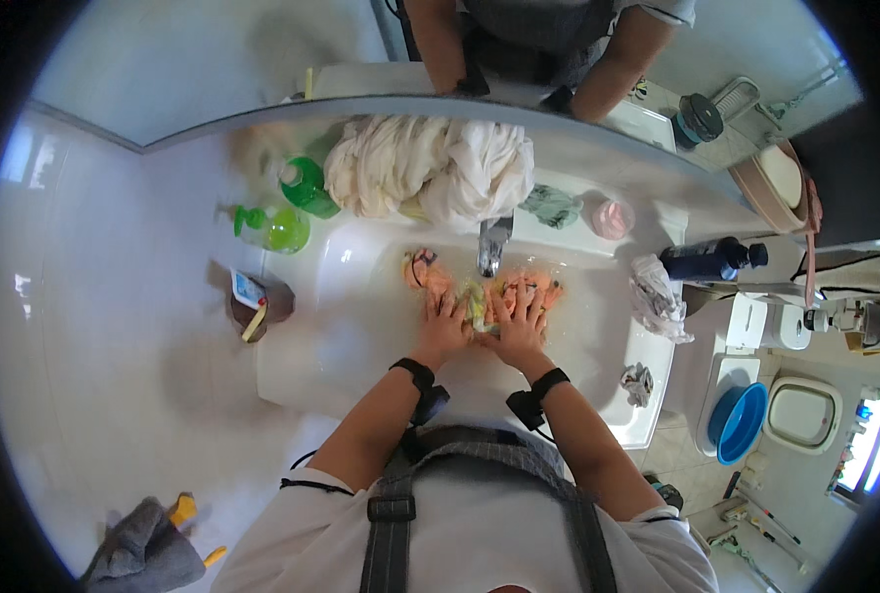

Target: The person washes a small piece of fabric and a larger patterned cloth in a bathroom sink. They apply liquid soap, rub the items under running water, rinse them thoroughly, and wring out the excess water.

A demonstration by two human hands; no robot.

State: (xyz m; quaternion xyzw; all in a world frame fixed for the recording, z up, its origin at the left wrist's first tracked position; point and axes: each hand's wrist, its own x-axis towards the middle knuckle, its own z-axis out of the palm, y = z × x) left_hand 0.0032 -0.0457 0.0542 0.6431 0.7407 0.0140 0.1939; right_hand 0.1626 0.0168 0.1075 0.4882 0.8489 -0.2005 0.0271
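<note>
In the white washbasin (588, 356), a wet orange patterned cloth (540, 285) lies bunched in cloudy water. A yellow and white part of the cloth shows between my hands. My left hand (442, 330) rests on its left part, fingers pointing away from me and slightly apart. On the right part lies my right hand (518, 326), its fingers spread over the fabric from above. Neither hand visibly pinches the cloth; the undersides of both are hidden. Just beyond the fingers, a chrome faucet (490, 248) reaches over the basin.
Behind the faucet sits a heap of white cloth (432, 167). Green bottles (284, 228) stand at the left rim, near a brown holder (280, 302). To the right are a crumpled plastic bag (656, 296), a dark bottle (707, 259) and a blue tub (738, 424). A mirror borders the back.
</note>
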